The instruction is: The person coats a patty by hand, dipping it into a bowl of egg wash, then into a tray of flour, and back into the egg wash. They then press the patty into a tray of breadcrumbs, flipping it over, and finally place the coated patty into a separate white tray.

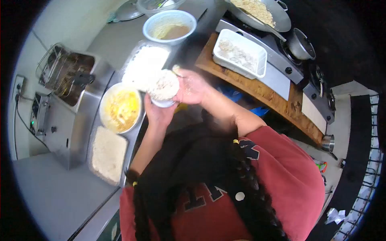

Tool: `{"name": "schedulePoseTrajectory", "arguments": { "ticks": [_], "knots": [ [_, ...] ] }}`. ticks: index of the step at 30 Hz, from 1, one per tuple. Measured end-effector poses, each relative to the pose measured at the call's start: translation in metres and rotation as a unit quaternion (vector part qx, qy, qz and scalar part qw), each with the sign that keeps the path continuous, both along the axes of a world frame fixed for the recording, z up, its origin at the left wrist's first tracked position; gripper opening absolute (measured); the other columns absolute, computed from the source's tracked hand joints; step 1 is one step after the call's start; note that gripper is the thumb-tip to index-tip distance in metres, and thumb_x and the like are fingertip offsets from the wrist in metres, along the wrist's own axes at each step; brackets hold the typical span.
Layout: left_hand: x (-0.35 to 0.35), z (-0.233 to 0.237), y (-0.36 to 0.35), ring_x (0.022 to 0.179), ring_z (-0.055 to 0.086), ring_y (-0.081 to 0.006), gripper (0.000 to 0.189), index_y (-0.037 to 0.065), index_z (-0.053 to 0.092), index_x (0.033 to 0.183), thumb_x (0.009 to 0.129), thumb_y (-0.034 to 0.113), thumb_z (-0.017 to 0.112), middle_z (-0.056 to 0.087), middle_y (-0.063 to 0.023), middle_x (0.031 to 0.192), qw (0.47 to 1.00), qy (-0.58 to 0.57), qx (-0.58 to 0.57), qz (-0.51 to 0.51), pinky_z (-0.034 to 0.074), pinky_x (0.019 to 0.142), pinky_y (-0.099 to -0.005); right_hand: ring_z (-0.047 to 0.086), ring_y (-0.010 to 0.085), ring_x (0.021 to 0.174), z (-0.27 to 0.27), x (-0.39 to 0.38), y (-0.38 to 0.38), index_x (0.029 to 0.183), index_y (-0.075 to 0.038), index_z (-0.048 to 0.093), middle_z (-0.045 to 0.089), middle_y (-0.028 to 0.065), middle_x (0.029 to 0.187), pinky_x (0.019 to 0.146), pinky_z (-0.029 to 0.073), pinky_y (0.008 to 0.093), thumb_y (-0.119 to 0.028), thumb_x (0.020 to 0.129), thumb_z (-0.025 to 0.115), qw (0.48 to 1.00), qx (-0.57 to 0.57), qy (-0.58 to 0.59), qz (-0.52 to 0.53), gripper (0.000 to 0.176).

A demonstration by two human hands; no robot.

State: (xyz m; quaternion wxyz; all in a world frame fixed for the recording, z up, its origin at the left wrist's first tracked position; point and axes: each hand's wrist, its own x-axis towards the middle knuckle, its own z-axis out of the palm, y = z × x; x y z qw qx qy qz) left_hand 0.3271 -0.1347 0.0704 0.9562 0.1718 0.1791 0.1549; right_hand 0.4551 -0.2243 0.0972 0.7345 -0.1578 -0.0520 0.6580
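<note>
A pale, crumb-coated round piece [165, 83] lies on or against a small white round dish [163, 103], between both hands. My left hand [160, 115] grips the dish from below, its fingers partly hidden. At the right side, my right hand [190, 86] is cupped around the edge of the round piece, with crumbs on its palm and a yellowish smear at one fingertip. Just behind them is a tray of white powder [145, 66]. To the left stand a bowl of yellow egg-like mixture [120, 108] and a tray of pale crumbs [107, 155].
A fryer [74, 120] stands at the left. Toward the back is a blue-rimmed bowl [169, 27]. On the wooden board [277, 98] at right sits a white tub [240, 54]. Beyond it are a large pan [257, 14] and a pot [300, 45] on stoves.
</note>
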Motion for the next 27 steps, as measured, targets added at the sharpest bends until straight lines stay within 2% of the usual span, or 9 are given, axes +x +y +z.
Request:
{"name": "schedulePoseTrajectory", "arguments": {
  "ticks": [4,7,9,10,13,15,17,20,27],
  "knots": [
    [0.124,-0.005,-0.057,0.135,0.045,-0.0281,0.065,0.014,0.043,0.145,0.098,0.056,0.028,0.048,-0.0079,0.146,0.998,-0.025,-0.018,-0.057,0.040,0.106,-0.0484,0.049,0.0401,0.131,0.001,0.115,-0.076,0.135,0.002,0.049,0.053,0.0232,0.139,0.113,0.033,0.0569,-0.043,0.099,0.046,0.996,-0.026,0.032,-0.076,0.058],
    [0.199,-0.027,-0.085,0.130,0.049,-0.0311,0.065,0.012,0.045,0.142,0.098,0.057,0.030,0.051,-0.0110,0.143,0.997,-0.015,-0.023,-0.072,0.043,0.104,-0.0503,0.045,0.0405,0.134,-0.004,0.193,-0.128,0.139,0.003,0.044,0.047,0.0245,0.144,0.113,0.033,0.0575,-0.040,0.104,0.032,0.990,-0.053,0.032,-0.124,0.057],
    [0.233,-0.039,-0.099,0.122,0.055,-0.0363,0.062,0.009,0.050,0.134,0.098,0.057,0.034,0.056,-0.0155,0.134,0.998,0.042,-0.029,-0.041,0.048,0.098,-0.0522,0.045,0.0403,0.134,-0.006,0.234,-0.156,0.141,0.002,0.042,0.046,0.0238,0.145,0.113,0.034,0.0571,-0.039,0.104,0.029,0.987,-0.078,0.001,-0.143,0.056],
    [0.246,-0.048,-0.102,0.113,0.059,-0.0404,0.060,0.007,0.052,0.127,0.097,0.058,0.038,0.060,-0.0192,0.125,0.998,0.035,-0.040,-0.044,0.052,0.093,-0.0536,0.045,0.0401,0.135,-0.008,0.256,-0.167,0.143,0.001,0.040,0.045,0.0231,0.146,0.113,0.034,0.0568,-0.037,0.105,0.026,0.981,-0.100,-0.032,-0.166,0.055],
    [0.262,-0.070,-0.106,0.107,0.061,-0.0391,0.057,0.011,0.055,0.122,0.094,0.059,0.042,0.062,-0.0159,0.119,0.998,0.031,-0.049,-0.035,0.050,0.092,-0.0554,0.041,0.0387,0.138,-0.032,0.302,-0.190,0.147,-0.001,0.035,0.042,0.0206,0.149,0.116,0.031,0.0548,-0.036,0.104,0.032,0.970,-0.155,-0.056,-0.181,0.056],
    [0.268,-0.075,-0.108,0.105,0.062,-0.0395,0.058,0.011,0.056,0.120,0.094,0.061,0.042,0.064,-0.0158,0.114,0.996,0.064,-0.058,-0.013,0.050,0.091,-0.0547,0.041,0.0383,0.138,-0.049,0.321,-0.195,0.147,-0.002,0.035,0.043,0.0203,0.149,0.115,0.032,0.0563,-0.035,0.106,0.028,0.967,-0.176,-0.037,-0.181,0.054],
    [0.270,-0.081,-0.107,0.104,0.063,-0.0392,0.060,0.010,0.056,0.121,0.094,0.062,0.042,0.065,-0.0159,0.110,0.994,0.100,-0.043,0.003,0.050,0.092,-0.0546,0.048,0.0368,0.133,-0.067,0.331,-0.195,0.144,-0.004,0.040,0.050,0.0180,0.143,0.111,0.037,0.0557,-0.036,0.106,0.023,0.954,-0.237,-0.040,-0.180,0.052],
    [0.272,-0.080,-0.106,0.103,0.063,-0.0387,0.062,0.010,0.056,0.121,0.094,0.063,0.042,0.065,-0.0163,0.109,0.990,0.133,-0.034,0.027,0.051,0.091,-0.0538,0.051,0.0366,0.129,-0.112,0.345,-0.189,0.141,-0.005,0.043,0.051,0.0170,0.141,0.109,0.039,0.0560,-0.033,0.106,0.026,0.948,-0.269,-0.038,-0.167,0.048],
    [0.269,-0.084,-0.101,0.100,0.065,-0.0370,0.063,0.008,0.055,0.121,0.095,0.063,0.040,0.065,-0.0181,0.109,0.988,0.149,-0.030,0.031,0.053,0.088,-0.0517,0.055,0.0373,0.122,-0.164,0.355,-0.154,0.138,-0.005,0.045,0.055,0.0180,0.135,0.103,0.045,0.0567,-0.027,0.105,0.034,0.956,-0.266,-0.041,-0.118,0.041]
  ]
}}
